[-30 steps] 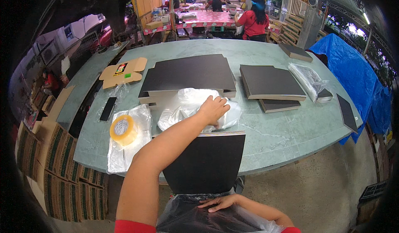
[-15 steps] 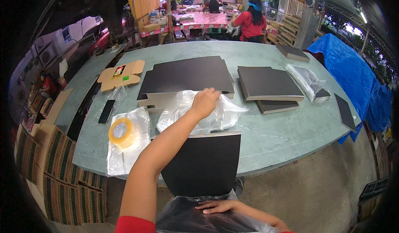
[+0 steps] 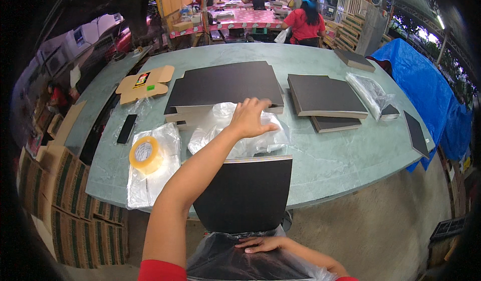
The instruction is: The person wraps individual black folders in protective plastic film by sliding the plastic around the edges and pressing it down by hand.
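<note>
A black stack of boards or sheets [image 3: 244, 193] leans against the near table edge, and a clear plastic bag [image 3: 220, 258] covers its lower part. My right hand [image 3: 262, 244] rests flat on the bag over the black surface, fingers stretched out. Beyond the stack, my left hand [image 3: 250, 119] hovers above a crumpled clear plastic bag [image 3: 205, 135], its thumb apart from its curved fingers. I cannot see anything held in it. Behind that bag lies a pile of large black boards [image 3: 225, 84] with pale edges.
On the left of the table [image 3: 320, 181] a tape roll [image 3: 146, 154] sits on folded plastic bags [image 3: 143, 188], near a phone [image 3: 127, 129] and flattened carton [image 3: 145, 84]. More black stacks [image 3: 328, 94] and bagged items [image 3: 370, 93] lie right. A person [image 3: 305, 23] stands beyond.
My left hand has loosened from the clear plastic and its fingers have spread; the plastic has sunk lower. My right hand stays in place. The person beyond has shifted slightly.
</note>
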`<state>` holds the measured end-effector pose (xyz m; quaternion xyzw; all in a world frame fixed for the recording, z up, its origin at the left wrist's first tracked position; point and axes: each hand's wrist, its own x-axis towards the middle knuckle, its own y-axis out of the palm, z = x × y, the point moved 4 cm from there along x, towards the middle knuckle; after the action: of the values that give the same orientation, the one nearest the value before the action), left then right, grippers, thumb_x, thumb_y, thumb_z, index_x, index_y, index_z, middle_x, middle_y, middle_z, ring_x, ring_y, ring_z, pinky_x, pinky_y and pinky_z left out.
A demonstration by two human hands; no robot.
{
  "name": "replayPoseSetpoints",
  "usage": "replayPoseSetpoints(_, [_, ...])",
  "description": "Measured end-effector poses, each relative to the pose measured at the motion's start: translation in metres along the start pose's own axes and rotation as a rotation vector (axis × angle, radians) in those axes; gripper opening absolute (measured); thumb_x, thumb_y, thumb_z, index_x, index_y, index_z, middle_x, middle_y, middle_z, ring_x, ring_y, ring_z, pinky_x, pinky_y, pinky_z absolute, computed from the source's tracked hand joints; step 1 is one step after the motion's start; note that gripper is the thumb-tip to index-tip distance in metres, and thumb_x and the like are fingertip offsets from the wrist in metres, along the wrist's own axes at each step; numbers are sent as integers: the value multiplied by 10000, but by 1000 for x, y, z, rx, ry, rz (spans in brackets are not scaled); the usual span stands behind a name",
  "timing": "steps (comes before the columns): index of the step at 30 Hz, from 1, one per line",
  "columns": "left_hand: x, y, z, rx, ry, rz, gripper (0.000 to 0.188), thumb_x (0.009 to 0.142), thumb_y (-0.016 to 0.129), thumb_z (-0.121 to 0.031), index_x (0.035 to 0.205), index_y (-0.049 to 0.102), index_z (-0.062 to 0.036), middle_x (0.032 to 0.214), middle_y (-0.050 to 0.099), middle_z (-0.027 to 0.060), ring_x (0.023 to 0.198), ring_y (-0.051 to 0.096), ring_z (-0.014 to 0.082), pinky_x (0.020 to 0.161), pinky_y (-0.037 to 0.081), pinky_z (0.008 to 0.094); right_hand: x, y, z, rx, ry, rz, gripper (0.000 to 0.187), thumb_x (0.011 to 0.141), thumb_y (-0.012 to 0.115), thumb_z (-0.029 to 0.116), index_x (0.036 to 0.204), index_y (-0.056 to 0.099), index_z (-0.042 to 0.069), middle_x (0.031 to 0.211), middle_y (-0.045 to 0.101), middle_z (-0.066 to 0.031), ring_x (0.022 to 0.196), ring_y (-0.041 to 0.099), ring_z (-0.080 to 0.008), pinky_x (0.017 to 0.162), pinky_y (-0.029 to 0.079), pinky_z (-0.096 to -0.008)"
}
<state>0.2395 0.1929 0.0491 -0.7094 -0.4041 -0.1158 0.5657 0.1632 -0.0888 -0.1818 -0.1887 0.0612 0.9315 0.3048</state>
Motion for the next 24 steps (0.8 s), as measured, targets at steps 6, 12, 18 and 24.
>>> replayPoseSetpoints(6, [-2,9,8,-55,-7,36,164,726,568,-228,757,613,-74,808,558,97,828,497,281,750,379,395,-1,1,0,58,14,-9,517,840,349,495,1279,318,224,1368,158,-128,1273,98,-274,1021,85,-394])
replayPoseSetpoints(12, [1,16,25,-51,-170,157,183,739,544,-227,704,621,-64,741,576,129,797,510,297,706,398,405,-3,-2,5,20,-22,8,520,836,344,507,1278,319,233,1369,150,-133,1272,95,-282,1022,82,-400])
replayPoseSetpoints(18, [6,11,36,-107,-208,28,194,765,515,-229,736,635,-80,871,540,122,868,482,282,743,401,376,-4,-4,8,21,-3,12,528,835,346,508,1280,317,223,1366,155,-139,1272,94,-278,1023,82,-397])
replayPoseSetpoints(24, [6,4,40,-27,-183,15,145,736,540,-192,757,588,-57,792,545,129,788,509,295,694,416,379,0,-3,0,19,12,0,524,838,347,503,1280,318,222,1362,169,-140,1271,103,-274,1021,87,-397])
